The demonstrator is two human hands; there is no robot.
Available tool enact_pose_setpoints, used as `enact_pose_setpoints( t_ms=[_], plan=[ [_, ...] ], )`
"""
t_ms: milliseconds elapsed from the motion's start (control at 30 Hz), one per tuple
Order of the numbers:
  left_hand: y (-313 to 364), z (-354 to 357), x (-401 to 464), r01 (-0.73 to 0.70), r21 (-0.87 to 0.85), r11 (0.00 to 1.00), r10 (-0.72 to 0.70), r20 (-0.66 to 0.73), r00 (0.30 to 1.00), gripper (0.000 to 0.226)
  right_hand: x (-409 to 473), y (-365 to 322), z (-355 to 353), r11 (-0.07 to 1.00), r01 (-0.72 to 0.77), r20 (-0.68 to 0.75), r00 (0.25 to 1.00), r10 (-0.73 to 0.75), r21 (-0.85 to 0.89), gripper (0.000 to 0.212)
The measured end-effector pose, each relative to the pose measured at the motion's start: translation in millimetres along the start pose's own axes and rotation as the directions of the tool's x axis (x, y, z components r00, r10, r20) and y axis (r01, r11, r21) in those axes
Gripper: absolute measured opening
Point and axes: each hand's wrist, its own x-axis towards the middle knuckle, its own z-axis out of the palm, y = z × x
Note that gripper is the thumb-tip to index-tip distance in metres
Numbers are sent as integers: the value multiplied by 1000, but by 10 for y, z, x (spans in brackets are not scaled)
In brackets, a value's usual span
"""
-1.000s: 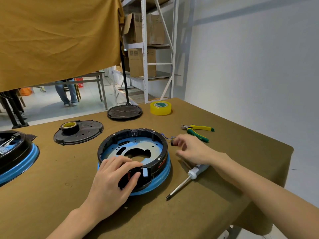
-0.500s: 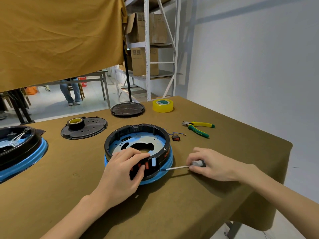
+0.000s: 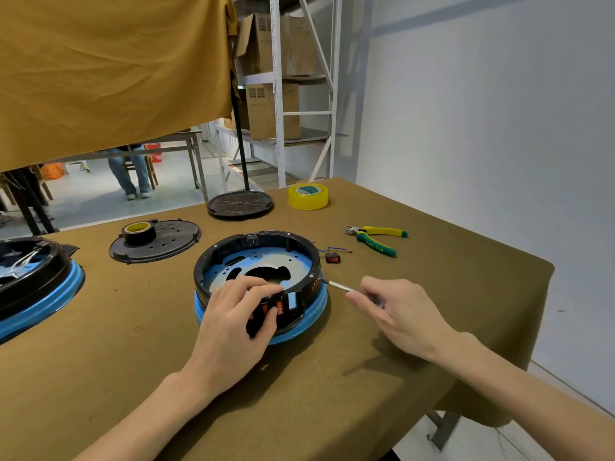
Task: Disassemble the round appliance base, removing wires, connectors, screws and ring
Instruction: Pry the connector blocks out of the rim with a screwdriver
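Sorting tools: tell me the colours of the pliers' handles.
Yellow and green handles on the pliers, seen in the head view.

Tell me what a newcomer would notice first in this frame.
The round appliance base, black ring on a blue rim, sits mid-table with the left hand gripping its near edge. The right hand holds a screwdriver with its tip at the base's right side. Behind lie green-and-yellow pliers and a yellow tape roll.

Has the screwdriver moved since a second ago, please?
Yes. The right hand has picked the screwdriver up off the cloth; its tip now meets the right side of the base, below the red switch.
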Motion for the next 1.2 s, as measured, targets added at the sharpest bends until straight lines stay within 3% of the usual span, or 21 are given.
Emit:
enact_pose_setpoints(
  t_ms=[267,400,567,867,1200],
  plan=[
    [-36,-6,-33,-17,-45,999,15,-38,999,25,-4,-187,328,970,-31,-3,1000,31,-240,76],
    [-52,-12,-35,-2,-64,998,0,-33,999,30,23,-205,406,935,-13,16,1000,20,-355,81],
    [-38,-23,-25,-3,-101,995,-1,-44,999,22,57,-197,451,926,-22,-42,999,6,-376,78],
    [-46,-40,-22,-8,-106,994,5,-24,1000,24,124,-235,498,933,10,-8,1000,-14,-360,81],
    [-24,-56,-7,-27,-84,996,26,-19,999,31,433,-327,168,820,148,51,988,-144,-552,83]
  ],
)
